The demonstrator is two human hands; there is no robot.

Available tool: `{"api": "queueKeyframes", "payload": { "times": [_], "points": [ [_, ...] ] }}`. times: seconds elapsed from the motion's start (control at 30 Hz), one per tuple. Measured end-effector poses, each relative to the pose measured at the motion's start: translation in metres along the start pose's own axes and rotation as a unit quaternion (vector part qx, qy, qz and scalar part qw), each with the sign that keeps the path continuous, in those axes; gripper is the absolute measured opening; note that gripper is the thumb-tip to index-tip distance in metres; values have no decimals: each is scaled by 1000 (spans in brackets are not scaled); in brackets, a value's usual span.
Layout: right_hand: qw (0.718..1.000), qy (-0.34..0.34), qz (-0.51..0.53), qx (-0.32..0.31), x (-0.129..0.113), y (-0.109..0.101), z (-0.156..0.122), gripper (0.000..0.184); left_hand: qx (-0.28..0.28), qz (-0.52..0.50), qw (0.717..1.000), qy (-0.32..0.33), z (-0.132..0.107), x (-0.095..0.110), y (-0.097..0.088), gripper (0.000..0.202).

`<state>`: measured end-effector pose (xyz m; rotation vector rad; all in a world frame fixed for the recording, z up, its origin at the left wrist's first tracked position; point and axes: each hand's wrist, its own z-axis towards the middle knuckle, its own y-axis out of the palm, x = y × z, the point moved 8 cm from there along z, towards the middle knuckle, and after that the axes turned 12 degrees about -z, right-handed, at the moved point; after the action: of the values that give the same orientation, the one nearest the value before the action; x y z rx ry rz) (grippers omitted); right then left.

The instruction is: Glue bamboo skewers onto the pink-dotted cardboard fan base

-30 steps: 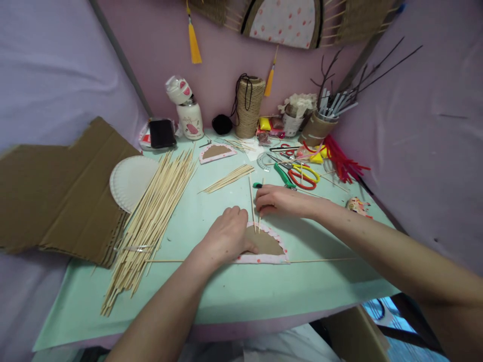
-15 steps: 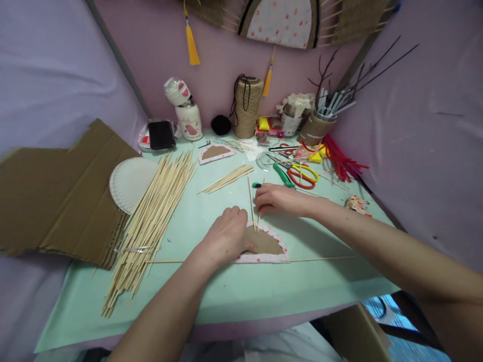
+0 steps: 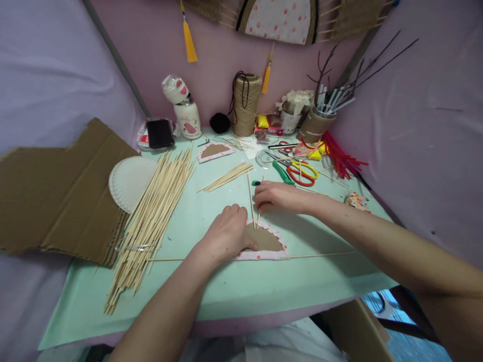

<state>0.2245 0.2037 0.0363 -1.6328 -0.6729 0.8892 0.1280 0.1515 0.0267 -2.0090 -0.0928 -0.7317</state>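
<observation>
A brown cardboard half-circle [image 3: 264, 239] edged with pink spotted fabric lies on the table in front of me. My left hand [image 3: 229, 230] grips its left side, thumb on the cardboard and fingers curled by the curved edge. In a pinch, my right hand [image 3: 272, 196] holds a thin bamboo stick [image 3: 258, 220], whose lower end meets the half-circle's upper part. Another bamboo stick [image 3: 251, 198] stands out from the curved edge just to its left. Long thin sticks extend sideways from the straight edge, including the right-hand stick [image 3: 320, 255].
A large bundle of bamboo sticks [image 3: 151, 226] lies left, beside a white paper plate [image 3: 128, 182] and cardboard sheets [image 3: 56, 196]. Behind my hands are a smaller stick pile [image 3: 228, 177], a second half-circle [image 3: 215, 151], scissors [image 3: 302, 177] and a twine spool [image 3: 246, 105].
The camera view has shifted slightly. Both hands keep practically the same hold and place on the half-circle and the stick.
</observation>
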Motion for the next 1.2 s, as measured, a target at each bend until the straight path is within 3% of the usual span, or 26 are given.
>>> {"api": "queueKeyframes", "payload": {
  "times": [0.67,1.2],
  "points": [
    [998,-57,-17,31,-5,-2,-3,19,-2,-2,1000,0,0,0,1,43],
    [998,-40,-36,11,-5,0,2,15,0,2,1000,7,0,1,0,42]
  ]
}}
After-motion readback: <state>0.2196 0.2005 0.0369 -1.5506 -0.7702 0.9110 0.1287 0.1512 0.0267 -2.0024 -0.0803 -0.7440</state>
